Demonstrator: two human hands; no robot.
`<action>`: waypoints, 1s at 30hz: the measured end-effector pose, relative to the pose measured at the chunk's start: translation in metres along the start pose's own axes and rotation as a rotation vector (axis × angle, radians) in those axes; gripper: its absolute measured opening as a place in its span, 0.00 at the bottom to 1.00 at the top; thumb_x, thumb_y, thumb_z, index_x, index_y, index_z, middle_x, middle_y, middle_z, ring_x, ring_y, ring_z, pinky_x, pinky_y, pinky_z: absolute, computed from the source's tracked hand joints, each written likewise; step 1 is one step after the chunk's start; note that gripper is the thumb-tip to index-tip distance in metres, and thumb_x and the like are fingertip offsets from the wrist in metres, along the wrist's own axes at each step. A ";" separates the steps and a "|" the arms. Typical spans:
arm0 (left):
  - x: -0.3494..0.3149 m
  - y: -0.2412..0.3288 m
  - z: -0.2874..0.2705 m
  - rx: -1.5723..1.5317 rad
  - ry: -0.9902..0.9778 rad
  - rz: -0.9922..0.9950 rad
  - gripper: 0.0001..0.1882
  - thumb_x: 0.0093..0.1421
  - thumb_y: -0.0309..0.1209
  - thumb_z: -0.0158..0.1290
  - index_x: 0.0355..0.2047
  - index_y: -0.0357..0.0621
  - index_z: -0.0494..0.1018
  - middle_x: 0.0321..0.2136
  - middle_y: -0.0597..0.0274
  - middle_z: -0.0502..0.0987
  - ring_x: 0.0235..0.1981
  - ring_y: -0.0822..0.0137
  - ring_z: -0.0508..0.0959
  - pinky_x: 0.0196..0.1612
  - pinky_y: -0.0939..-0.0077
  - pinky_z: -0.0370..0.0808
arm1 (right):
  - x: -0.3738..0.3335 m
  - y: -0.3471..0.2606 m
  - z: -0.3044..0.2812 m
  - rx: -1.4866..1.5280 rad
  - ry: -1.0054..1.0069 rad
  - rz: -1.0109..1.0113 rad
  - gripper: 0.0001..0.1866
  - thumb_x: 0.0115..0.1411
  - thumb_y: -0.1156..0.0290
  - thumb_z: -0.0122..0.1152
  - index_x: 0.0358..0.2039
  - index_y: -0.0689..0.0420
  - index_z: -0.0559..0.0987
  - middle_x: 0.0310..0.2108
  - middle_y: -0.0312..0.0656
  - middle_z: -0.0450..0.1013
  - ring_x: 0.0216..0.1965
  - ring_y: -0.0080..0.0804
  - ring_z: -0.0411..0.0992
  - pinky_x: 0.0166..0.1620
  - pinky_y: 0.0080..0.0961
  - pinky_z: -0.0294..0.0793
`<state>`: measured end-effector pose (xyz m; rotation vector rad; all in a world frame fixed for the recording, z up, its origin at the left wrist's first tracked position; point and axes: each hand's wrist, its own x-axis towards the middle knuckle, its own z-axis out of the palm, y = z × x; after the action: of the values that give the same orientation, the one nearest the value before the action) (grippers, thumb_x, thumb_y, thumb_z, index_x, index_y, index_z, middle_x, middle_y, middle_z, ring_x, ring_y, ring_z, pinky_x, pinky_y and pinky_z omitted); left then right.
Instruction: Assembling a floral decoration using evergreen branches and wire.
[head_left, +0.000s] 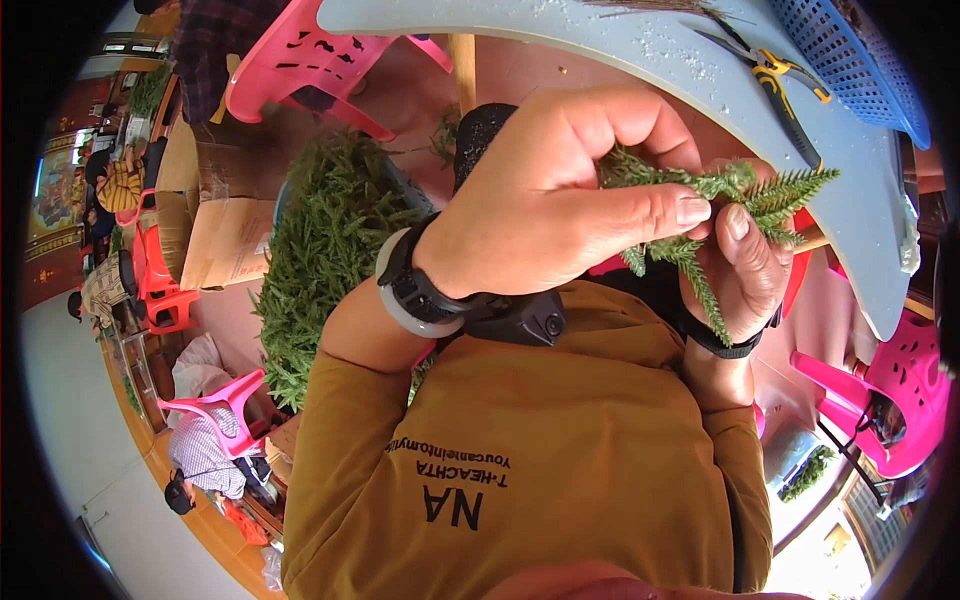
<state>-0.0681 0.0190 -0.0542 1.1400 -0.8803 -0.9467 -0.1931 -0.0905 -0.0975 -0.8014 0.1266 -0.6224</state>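
Observation:
An artificial pine sprig (pixel 785 197) with green needled branches spreads between my two hands, in front of my chest. My left hand (pixel 560 195) comes from the left with its fingers curled and its thumb pressed on the sprig near the middle. From the other side, my right hand (pixel 752 265) grips the sprig close to my left thumb, its own thumb tip raised against the stems. Some branches poke out past the right hand, and one hangs down across its palm. The stems' joining point is partly covered by the fingers.
A pale blue table (pixel 640 50) curves ahead, bearing yellow-and-black pliers (pixel 778 85) and a blue plastic basket (pixel 845 65). To my left are a heap of green sprigs (pixel 330 220) and a cardboard box (pixel 230 240). Pink chairs (pixel 300 60) stand around; other people sit farther left.

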 end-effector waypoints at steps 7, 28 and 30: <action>0.001 -0.005 0.003 -0.135 -0.015 -0.071 0.08 0.54 0.24 0.55 0.32 0.34 0.69 0.26 0.68 0.72 0.28 0.82 0.70 0.30 0.88 0.67 | -0.005 0.004 -0.003 -0.210 0.086 -0.022 0.21 0.46 0.69 0.63 0.38 0.66 0.70 0.35 0.44 0.69 0.37 0.32 0.67 0.44 0.28 0.66; 0.010 -0.011 -0.004 0.578 0.027 0.306 0.06 0.52 0.24 0.55 0.27 0.35 0.68 0.21 0.63 0.70 0.22 0.76 0.68 0.27 0.83 0.66 | 0.021 0.009 -0.026 -0.106 -0.205 0.076 0.06 0.48 0.84 0.61 0.28 0.63 0.75 0.27 0.37 0.71 0.28 0.21 0.68 0.32 0.17 0.69; 0.007 -0.006 -0.006 0.551 0.050 0.207 0.06 0.52 0.24 0.54 0.27 0.36 0.68 0.21 0.65 0.70 0.24 0.78 0.68 0.28 0.84 0.66 | 0.024 0.005 -0.022 -0.150 -0.177 0.146 0.09 0.49 0.83 0.61 0.32 0.63 0.74 0.28 0.36 0.71 0.29 0.21 0.69 0.35 0.18 0.69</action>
<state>-0.0613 0.0135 -0.0602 1.4931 -1.2352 -0.5107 -0.1786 -0.1147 -0.1134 -0.9788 0.0697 -0.4057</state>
